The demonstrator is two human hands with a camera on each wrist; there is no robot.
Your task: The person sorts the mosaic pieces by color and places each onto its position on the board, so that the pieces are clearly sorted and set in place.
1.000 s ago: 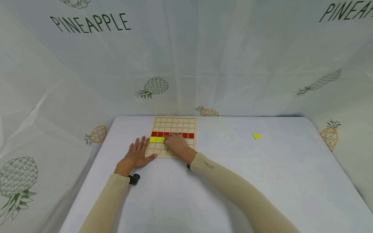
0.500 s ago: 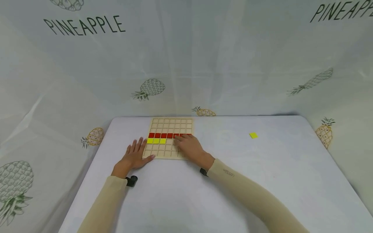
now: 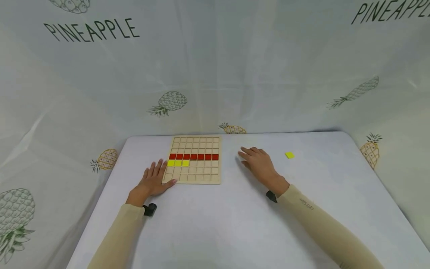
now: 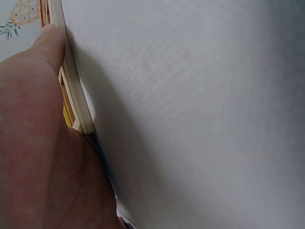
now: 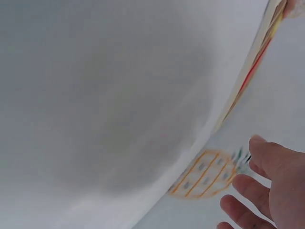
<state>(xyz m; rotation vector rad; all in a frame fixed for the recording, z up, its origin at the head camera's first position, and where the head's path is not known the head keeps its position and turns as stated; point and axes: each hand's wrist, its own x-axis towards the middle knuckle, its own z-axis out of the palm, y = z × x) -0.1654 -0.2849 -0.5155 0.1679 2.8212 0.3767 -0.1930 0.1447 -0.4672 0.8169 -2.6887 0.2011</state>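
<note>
A wooden grid board (image 3: 201, 170) lies flat near the table's back edge. Red square tiles (image 3: 191, 157) fill one row across it. Just below them, three yellow tiles (image 3: 178, 163) sit at the row's left end. My left hand (image 3: 151, 184) rests at the board's left side with fingers straight, its thumb over the front left corner; the left wrist view has the thumb (image 4: 50, 45) against the board's edge. Over the table to the board's right is my right hand (image 3: 260, 164), fingers loosely bent and nothing between them. A loose yellow tile (image 3: 289, 155) lies beyond it, further right.
The white table (image 3: 215, 224) stretches out in front of the board and to its right. Behind it hangs a pale cloth (image 3: 208, 67) printed with pineapples. Dark wrist cameras (image 3: 150, 209) are strapped under both wrists.
My right hand has left the board and moved right, toward the loose yellow tile. The third yellow tile, partly covered at first, now shows in its cell. My left hand keeps its place.
</note>
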